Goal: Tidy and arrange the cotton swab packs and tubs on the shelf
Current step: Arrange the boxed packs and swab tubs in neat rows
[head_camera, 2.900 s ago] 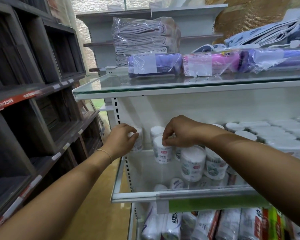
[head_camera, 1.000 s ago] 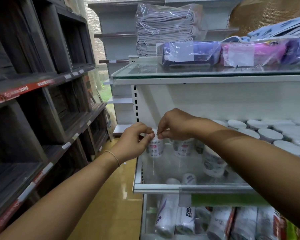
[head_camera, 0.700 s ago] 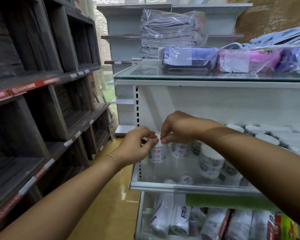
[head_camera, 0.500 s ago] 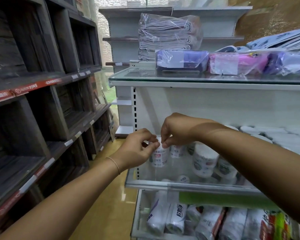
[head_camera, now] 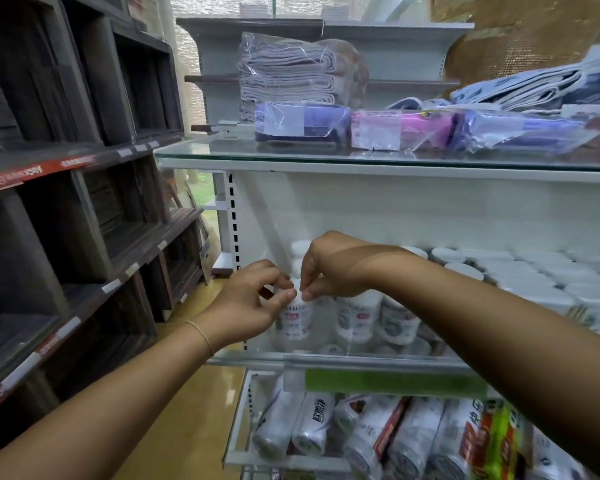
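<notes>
Shelf's (head_camera: pixel 361 358) left front lies bare; tubs (head_camera: pixel 534 282) crowd the right.

Dark wood shelving (head_camera: pixel 84 202) left, white glass-shelf rack (head_camera: pixel 378 209) right, yellow floor (head_camera: pixel 187 427) between, daylight behind.

Take the glass top shelf (head_camera: pixel 222 152) as your landmark. On it you see a purple wrapped pack (head_camera: pixel 300 122) at its left, a pink wrapped pack (head_camera: pixel 400 129) just beside that, and another purple pack (head_camera: pixel 513 131) further right. Behind the first one you have a stack of folded grey cloths in clear plastic (head_camera: pixel 291 72). Left of the shelf, across the yellow floor (head_camera: pixel 187 427), stands dark wooden shelving (head_camera: pixel 84 202) with red price strips (head_camera: pixel 32 173).
</notes>
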{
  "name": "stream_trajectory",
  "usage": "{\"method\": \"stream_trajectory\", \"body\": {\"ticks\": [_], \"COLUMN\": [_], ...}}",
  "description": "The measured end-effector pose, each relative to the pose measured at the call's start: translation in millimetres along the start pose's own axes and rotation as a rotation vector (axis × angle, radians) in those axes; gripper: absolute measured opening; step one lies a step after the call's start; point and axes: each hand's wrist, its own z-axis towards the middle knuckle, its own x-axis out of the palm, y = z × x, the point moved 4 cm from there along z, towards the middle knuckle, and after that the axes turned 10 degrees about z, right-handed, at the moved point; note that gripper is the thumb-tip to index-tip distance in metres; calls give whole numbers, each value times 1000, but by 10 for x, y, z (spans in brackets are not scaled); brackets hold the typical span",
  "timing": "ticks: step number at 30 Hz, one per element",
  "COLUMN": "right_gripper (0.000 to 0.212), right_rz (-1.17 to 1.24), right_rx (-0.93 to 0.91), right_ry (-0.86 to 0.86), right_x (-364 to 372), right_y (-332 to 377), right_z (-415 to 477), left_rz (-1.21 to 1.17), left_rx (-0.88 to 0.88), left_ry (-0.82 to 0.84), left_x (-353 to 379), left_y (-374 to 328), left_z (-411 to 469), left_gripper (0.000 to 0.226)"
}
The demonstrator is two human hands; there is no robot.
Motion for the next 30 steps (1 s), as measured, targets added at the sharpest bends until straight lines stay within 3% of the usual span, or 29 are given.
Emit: {"method": "stream_trajectory", "body": {"ticks": [5, 21, 26, 30], "right_gripper": [15, 17, 20, 22], "right_rz": [-8, 44, 87, 117], "right_rx": [-19, 30, 46, 68], "right_ry": [-10, -61, -96, -125], "right_x": [4, 35, 46, 73], "right_y": [-13, -142, -187, -213], "right_z": [-36, -154, -218, -294], "left_rz": [24, 28, 46, 52], "left_rx": [-14, 4, 12, 7], "left_ry": [6, 0, 29, 27], "left_x": [6, 78, 117, 164], "left_y": [-46, -111, -125, -158], "left_z": [-1, -10, 23, 27], "left_gripper": [18, 2, 20, 15]}}
